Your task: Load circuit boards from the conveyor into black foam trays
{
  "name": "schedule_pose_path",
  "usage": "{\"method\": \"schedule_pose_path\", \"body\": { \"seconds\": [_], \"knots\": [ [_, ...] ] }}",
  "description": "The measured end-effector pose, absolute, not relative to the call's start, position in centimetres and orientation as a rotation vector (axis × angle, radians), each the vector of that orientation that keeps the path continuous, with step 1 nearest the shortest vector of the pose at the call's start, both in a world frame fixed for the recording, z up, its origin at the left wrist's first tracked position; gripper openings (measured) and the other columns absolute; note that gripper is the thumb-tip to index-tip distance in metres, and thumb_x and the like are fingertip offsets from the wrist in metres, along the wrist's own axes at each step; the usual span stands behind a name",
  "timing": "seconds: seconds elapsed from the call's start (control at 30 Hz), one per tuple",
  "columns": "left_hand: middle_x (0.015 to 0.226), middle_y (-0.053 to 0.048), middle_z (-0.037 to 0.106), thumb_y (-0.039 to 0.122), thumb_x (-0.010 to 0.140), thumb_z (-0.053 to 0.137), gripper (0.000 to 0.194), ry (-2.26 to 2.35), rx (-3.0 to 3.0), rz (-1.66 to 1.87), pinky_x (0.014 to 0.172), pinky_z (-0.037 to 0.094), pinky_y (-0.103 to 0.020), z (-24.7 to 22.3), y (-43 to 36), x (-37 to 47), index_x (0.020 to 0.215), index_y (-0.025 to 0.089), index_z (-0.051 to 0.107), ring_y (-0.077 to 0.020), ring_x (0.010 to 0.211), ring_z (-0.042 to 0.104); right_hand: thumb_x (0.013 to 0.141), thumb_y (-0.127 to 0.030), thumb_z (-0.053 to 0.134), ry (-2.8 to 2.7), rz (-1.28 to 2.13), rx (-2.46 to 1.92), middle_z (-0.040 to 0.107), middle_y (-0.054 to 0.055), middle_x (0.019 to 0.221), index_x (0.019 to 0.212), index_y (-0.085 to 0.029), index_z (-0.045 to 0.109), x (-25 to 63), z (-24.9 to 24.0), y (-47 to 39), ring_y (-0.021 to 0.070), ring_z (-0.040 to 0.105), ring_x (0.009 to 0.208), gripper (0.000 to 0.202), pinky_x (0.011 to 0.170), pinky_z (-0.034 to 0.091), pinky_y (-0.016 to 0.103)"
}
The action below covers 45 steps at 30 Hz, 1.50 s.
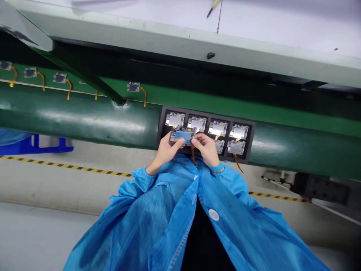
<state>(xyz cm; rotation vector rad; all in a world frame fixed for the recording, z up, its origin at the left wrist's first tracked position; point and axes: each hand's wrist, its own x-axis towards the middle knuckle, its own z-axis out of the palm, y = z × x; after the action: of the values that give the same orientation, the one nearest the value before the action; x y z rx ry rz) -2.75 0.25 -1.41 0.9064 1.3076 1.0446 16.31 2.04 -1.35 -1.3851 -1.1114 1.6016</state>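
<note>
Nearest me is my blue smock (158, 210), its front hanging apart. Beyond it, my left hand (167, 148) pinches one end of a circuit board (184, 135) and my right hand (208, 149) has thumb and fingers at the other end; I judge I hold it by the ends to leave its pale blue middle free. The board is over the left part of a dark tray (251, 141), hiding some of the pockets behind it. More boards (238, 131) sit one to a pocket, probably so they don't knock together (an orange ribbon (238, 164) hangs over the near rim all the same). The tray lies across the rounded green edge (121, 122), likely for easy reach. Past that, left of the tray, spaced boards with ribbons (133, 87) line a green strip (191, 99), seemingly apart so nothing tangles. Farthest is a white shelf (169, 32).
</note>
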Motion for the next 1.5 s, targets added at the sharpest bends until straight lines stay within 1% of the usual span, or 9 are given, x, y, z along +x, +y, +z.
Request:
{"method": "schedule_pose_path", "body": {
  "seconds": [0.1, 0.3, 0.5, 0.6, 0.77, 0.97, 1.07, 1.2, 1.5],
  "knots": [
    [0.087, -0.006, 0.080, 0.053, 0.080, 0.086, 0.047, 1.397, 0.750, 1.024, 0.061, 0.063, -0.029, -3.1, 0.6, -4.5, 0.102, 0.015, 0.068, -0.0186, 0.062, 0.074, 0.081, -0.069, 0.083, -1.135, 1.715, -1.328, 0.074, 0.005, 0.113, 0.114, -0.028, 0.068, 16.2, -1.7, 2.0, 0.0203, 0.071, 0.095, 0.054, 0.089, 0.062, 0.038],
    [0.078, -0.002, 0.073, 0.037, 0.080, 0.086, 0.034, 1.486, 0.656, 0.944, 0.055, 0.058, -0.027, -5.3, 0.4, -5.7, 0.098, 0.017, 0.064, -0.0151, 0.053, 0.067, 0.088, -0.068, 0.076, -1.297, 1.767, -1.341, 0.075, 0.005, 0.101, 0.108, -0.026, 0.071, 17.1, -2.6, 1.2, 0.0213, 0.071, 0.092, 0.047, 0.084, 0.061, 0.037],
    [0.082, -0.002, 0.074, 0.028, 0.087, 0.080, 0.039, 1.676, 0.851, 0.760, 0.060, 0.057, -0.029, -4.5, 0.0, -6.1, 0.121, 0.019, 0.062, -0.0172, 0.055, 0.067, 0.091, -0.064, 0.074, -1.362, 1.591, -1.387, 0.076, 0.006, 0.101, 0.104, -0.025, 0.071, 19.3, -2.9, 1.2, 0.0216, 0.071, 0.090, 0.041, 0.081, 0.060, 0.037],
    [0.073, 0.000, 0.069, 0.028, 0.091, 0.075, 0.052, 1.881, 1.141, 0.666, 0.072, 0.057, -0.031, -3.6, -0.6, -7.8, 0.140, 0.021, 0.058, -0.0210, 0.065, 0.069, 0.092, -0.056, 0.071, -1.356, 1.177, -1.602, 0.072, 0.005, 0.094, 0.102, -0.023, 0.071, 23.6, -3.7, 2.1, 0.0215, 0.069, 0.085, 0.034, 0.081, 0.059, 0.038],
    [0.095, -0.008, 0.068, 0.037, 0.097, 0.069, 0.035, 1.993, 1.487, 0.613, 0.093, 0.057, -0.039, -3.6, -1.1, -9.6, 0.128, 0.021, 0.069, -0.0271, 0.092, 0.070, 0.088, -0.046, 0.065, -1.211, 0.324, -2.016, 0.066, 0.011, 0.111, 0.104, -0.021, 0.067, 34.9, -6.7, 2.8, 0.0249, 0.066, 0.096, 0.030, 0.094, 0.059, 0.048],
    [0.143, -0.019, 0.054, 0.035, 0.095, 0.070, 0.051, 1.905, 1.669, 0.743, 0.119, 0.045, -0.053, -6.6, -0.4, -8.8, 0.142, 0.019, 0.061, -0.0361, 0.137, 0.054, 0.081, -0.059, 0.069, -1.012, 0.542, -2.282, 0.067, 0.013, 0.104, 0.101, -0.018, 0.065, 40.4, -11.5, -0.5, 0.0303, 0.066, 0.096, 0.046, 0.099, 0.056, 0.056],
    [0.138, -0.020, 0.059, 0.038, 0.092, 0.068, 0.063, 1.940, 1.524, 0.746, 0.110, 0.054, -0.048, -8.0, 0.6, -9.7, 0.149, 0.015, 0.052, -0.0324, 0.123, 0.063, 0.084, -0.071, 0.063, -1.051, 0.580, -2.219, 0.070, 0.012, 0.099, 0.104, -0.019, 0.068, 39.2, -12.8, -2.3, 0.0330, 0.066, 0.102, 0.056, 0.101, 0.055, 0.057],
    [0.113, -0.016, 0.068, 0.038, 0.083, 0.068, 0.044, 2.051, 1.467, 0.552, 0.101, 0.057, -0.048, -8.4, 2.8, -11.3, 0.120, 0.015, 0.069, -0.0313, 0.102, 0.069, 0.089, -0.074, 0.058, -1.094, 0.459, -2.092, 0.073, 0.015, 0.105, 0.105, -0.020, 0.071, 37.6, -13.3, -2.6, 0.0336, 0.066, 0.106, 0.058, 0.102, 0.056, 0.054],
    [0.095, 0.000, 0.071, 0.043, 0.064, 0.076, 0.049, 1.923, 0.997, 0.869, 0.073, 0.061, -0.033, -2.2, 3.6, -9.3, 0.107, 0.026, 0.062, -0.0201, 0.078, 0.069, 0.087, -0.061, 0.070, -0.793, 0.503, -1.817, 0.078, 0.010, 0.107, 0.108, -0.022, 0.079, 37.1, -11.0, -2.5, 0.0304, 0.071, 0.106, 0.045, 0.103, 0.057, 0.047]
  ]
}}
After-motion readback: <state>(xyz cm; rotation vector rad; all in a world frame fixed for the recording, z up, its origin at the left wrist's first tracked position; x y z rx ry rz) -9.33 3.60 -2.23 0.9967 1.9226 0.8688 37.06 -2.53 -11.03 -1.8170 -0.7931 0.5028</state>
